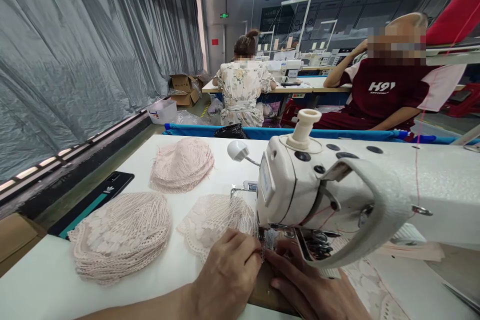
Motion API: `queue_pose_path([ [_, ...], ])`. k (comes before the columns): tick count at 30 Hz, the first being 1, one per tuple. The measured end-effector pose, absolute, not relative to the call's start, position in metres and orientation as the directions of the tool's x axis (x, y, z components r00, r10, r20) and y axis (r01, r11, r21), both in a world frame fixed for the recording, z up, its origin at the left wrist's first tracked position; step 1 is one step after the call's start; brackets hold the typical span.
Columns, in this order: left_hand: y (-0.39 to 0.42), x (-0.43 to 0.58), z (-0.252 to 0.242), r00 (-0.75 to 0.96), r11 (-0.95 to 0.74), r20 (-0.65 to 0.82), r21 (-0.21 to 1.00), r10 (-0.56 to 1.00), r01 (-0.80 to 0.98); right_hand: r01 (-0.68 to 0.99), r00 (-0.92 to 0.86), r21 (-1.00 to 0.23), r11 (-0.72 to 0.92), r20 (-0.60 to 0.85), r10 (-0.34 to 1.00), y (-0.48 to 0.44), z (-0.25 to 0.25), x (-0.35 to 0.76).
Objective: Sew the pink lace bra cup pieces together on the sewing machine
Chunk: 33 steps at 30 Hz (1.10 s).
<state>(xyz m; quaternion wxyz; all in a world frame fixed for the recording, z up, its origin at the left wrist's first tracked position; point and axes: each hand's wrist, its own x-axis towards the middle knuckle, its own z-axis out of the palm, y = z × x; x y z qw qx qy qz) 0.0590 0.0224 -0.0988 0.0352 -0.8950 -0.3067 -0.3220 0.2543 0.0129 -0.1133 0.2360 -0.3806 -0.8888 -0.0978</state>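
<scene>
My left hand [232, 265] is closed, its fingertips pinching the edge of a pale lace piece [210, 220] just left of the sewing machine's needle area. My right hand [315, 285] is under the machine head, its fingertips meeting the same lace edge at the presser foot; some of its fingers are hidden by the machine. The white sewing machine [285, 185] carries pink thread, and its needle is hidden from me. More lace [369, 280] lies to the right, beyond my right hand, with a pink thread across it.
A stack of beige lace cups [123, 235] and a pinker stack [183, 165] lie on the white table. A black and teal case [97, 202] sits at the left edge, scissors [461, 297] at right. Two people [243, 80] sit beyond the blue-edged cloth [337, 134].
</scene>
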Motion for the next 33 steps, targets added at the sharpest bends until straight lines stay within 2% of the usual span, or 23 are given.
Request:
queue_pose_path([
  [4, 0.0233, 0.0606, -0.1010, 0.614, -0.809, 0.617, 0.064, 0.492, 0.584, 0.721, -0.584, -0.029, 0.693, 0.514, 0.629, 0.0128, -0.1135, 0.2549],
  [6, 0.0234, 0.0609, -0.1014, 0.618, -0.812, 0.615, 0.063, 0.489, 0.580, 0.720, -0.604, -0.018, 0.694, 0.476, 0.639, 0.0133, -0.1121, 0.2553],
  [10, 0.0234, 0.0612, -0.1016, 0.619, -0.809, 0.604, 0.075, 0.501, 0.582, 0.695, -0.629, 0.025, 0.718, 0.505, 0.591, 0.0139, -0.1110, 0.2551],
  [15, 0.0246, 0.0608, -0.1027, 0.614, -0.800, 0.611, 0.053, 0.500, 0.598, 0.731, -0.589, -0.017, 0.682, 0.489, 0.644, 0.0117, -0.1131, 0.2538],
  [19, 0.0236, 0.0608, -0.1002, 0.627, -0.802, 0.595, 0.049, 0.502, 0.596, 0.723, -0.596, -0.012, 0.690, 0.494, 0.633, 0.0108, -0.1101, 0.2554],
  [28, 0.0203, 0.0597, -0.0992, 0.670, -0.836, 0.592, 0.010, 0.447, 0.549, 0.688, -0.500, -0.165, 0.707, 0.598, 0.626, 0.0102, -0.1090, 0.2608],
  [33, 0.0215, 0.0598, -0.0978, 0.680, -0.846, 0.604, -0.017, 0.416, 0.532, 0.658, -0.516, -0.188, 0.729, 0.593, 0.619, 0.0128, -0.1071, 0.2570],
])
